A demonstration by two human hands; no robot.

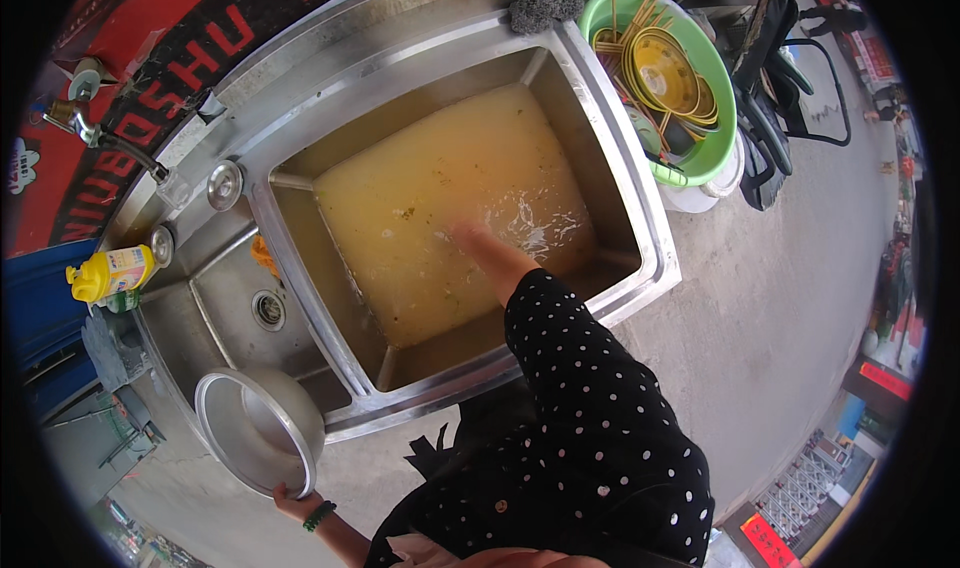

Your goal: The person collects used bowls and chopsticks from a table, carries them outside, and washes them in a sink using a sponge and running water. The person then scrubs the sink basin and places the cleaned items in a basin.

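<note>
Cloudy brown water [420, 193] with floating scraps fills the lower part of a large stainless steel sink basin [289, 129]. My right forearm reaches into it; my right hand [471, 230] is under the murky surface, so its fingers and anything they touch are hidden. Foam and ripples lie beside the wrist. At the lower left, my left hand [297, 502] grips the rim of a big metal bowl [259, 429], which is tilted on its side over the near edge of the smaller sink basin [232, 305]. A green bead bracelet is around the left wrist.
A green plastic tub [720, 129] at the upper right holds yellow bowls [660, 69] and chopsticks. Dark scouring pads [534, 13] lie on the sink's back corner. At the left are a faucet [86, 129], a yellow bottle [112, 272], metal drain lids [224, 185] and an orange cloth [264, 255].
</note>
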